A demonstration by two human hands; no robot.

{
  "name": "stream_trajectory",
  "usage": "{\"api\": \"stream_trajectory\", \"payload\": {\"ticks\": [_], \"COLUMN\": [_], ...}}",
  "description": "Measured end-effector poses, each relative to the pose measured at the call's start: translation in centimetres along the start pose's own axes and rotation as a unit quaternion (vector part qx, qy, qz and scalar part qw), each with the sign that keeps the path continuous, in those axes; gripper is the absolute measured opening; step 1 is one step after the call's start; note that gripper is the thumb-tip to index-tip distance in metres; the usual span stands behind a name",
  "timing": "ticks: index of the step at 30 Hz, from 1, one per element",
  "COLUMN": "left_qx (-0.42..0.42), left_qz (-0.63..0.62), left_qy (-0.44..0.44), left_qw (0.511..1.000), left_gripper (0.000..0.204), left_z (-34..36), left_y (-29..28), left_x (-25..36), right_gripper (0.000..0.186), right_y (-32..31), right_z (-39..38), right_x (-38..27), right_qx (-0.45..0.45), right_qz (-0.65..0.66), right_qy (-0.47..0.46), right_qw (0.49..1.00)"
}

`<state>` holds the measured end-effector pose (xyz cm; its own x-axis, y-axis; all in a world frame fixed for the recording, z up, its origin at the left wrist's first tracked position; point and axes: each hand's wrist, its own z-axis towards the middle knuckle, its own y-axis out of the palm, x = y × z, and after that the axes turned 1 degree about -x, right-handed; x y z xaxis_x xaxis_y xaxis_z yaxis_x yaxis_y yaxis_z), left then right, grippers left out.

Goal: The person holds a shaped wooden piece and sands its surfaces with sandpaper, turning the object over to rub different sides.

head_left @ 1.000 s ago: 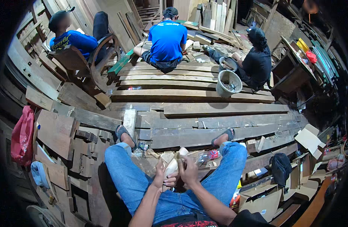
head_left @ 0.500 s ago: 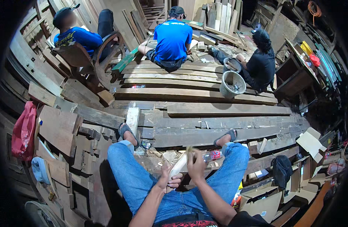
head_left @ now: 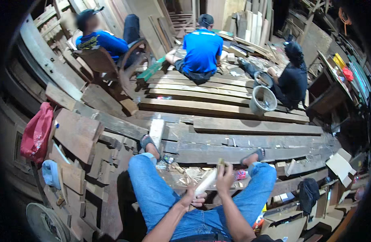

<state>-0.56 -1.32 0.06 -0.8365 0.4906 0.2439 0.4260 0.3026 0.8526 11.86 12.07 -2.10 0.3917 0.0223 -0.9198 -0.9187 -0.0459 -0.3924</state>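
Observation:
Between my knees, my left hand (head_left: 192,197) is wrapped round the lower end of a pale, smooth piece of wood (head_left: 205,182) tilted up and away to the right. My right hand (head_left: 224,177) is closed on a small tan and olive flat piece (head_left: 220,163), held at the wood's upper end. Its kind cannot be made out, and the fingers cover part of it. Wood chips (head_left: 198,173) lie on the floor beyond my hands.
Stacked planks (head_left: 217,107) stretch ahead, where three people sit, one in a wooden chair (head_left: 98,60). Two buckets (head_left: 262,101) stand by the right-hand person. Board offcuts (head_left: 78,133) and a red bag (head_left: 37,131) are at left; cardboard boxes (head_left: 286,226) lie at right.
The whole view has shifted, so the scene sits farther right and lower. Both hands keep their hold, and the small piece stays at the wood's upper end.

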Motion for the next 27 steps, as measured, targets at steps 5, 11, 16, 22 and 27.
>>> {"api": "stream_trajectory", "payload": {"ticks": [5, 11, 16, 22, 27], "left_qx": [0.016, -0.043, -0.012, -0.023, -0.027], "left_qz": [-0.09, -0.038, -0.029, -0.098, 0.001], "left_qy": [-0.032, -0.002, 0.008, -0.007, -0.004], "left_qw": [0.995, 0.998, 0.999, 0.995, 1.0], "left_gripper": [0.078, 0.073, 0.073, 0.077, 0.078], "left_z": [0.9, 0.3, 0.0, 0.2, 0.0], "left_y": [-1.0, -0.4, 1.1, -0.9, 0.4], "left_x": [0.2, 0.8, 0.8, 0.3, -0.1], "right_gripper": [0.022, 0.02, 0.024, 0.017, 0.018], "right_y": [-0.1, 0.2, 0.8, 0.2, -0.8], "right_z": [-4.1, -2.1, -2.5, -5.3, -0.4], "right_x": [0.3, 1.3, 1.2, -0.6, -0.9], "right_qx": [-0.068, 0.011, 0.015, -0.038, 0.006], "right_qz": [-0.121, -0.054, 0.012, -0.073, -0.065], "right_qy": [-0.084, -0.074, -0.081, -0.256, -0.079], "right_qw": [0.987, 0.996, 0.997, 0.963, 0.995]}}
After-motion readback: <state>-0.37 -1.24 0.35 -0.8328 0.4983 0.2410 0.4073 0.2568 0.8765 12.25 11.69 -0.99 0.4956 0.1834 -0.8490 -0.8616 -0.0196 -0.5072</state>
